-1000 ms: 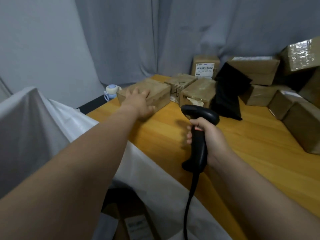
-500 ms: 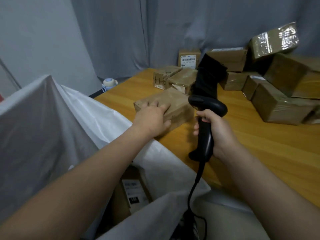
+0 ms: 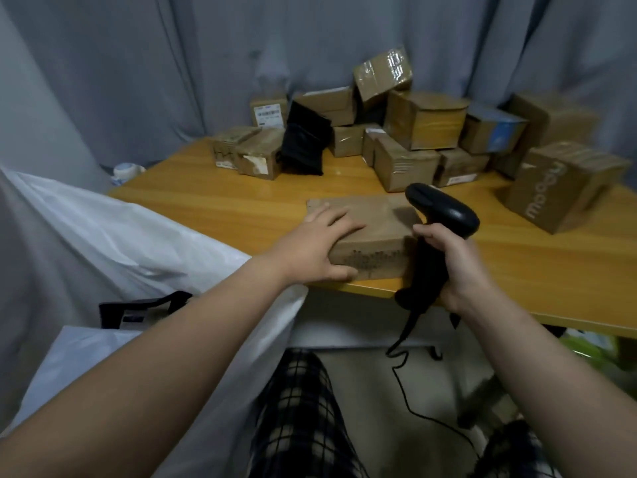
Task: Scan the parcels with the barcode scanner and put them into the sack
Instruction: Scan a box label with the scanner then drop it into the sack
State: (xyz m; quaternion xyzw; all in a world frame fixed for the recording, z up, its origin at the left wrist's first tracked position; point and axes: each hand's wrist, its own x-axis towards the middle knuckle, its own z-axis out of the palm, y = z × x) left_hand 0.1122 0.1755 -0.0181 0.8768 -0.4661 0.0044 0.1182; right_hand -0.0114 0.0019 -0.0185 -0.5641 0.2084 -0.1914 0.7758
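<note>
Steadying parcel (image 3: 375,220) for scan.
My left grip (image 3: 310,248) lay spread on it, right grip (image 3: 451,265) clenched the barcode scanner (image 3: 444,210); aiming seemed next.

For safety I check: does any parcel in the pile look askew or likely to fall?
Yes. The shiny taped box on top of the pile at the back sits tilted, one corner raised, so it might slide.

— What is the desk (image 3: 224,201) carrying?
— I see a flat brown parcel (image 3: 368,225) at the near edge. Farther back, a heap of cardboard parcels (image 3: 424,122) with a black pouch (image 3: 303,146) leaning among them; a printed box (image 3: 551,191) sits at the right.
</note>
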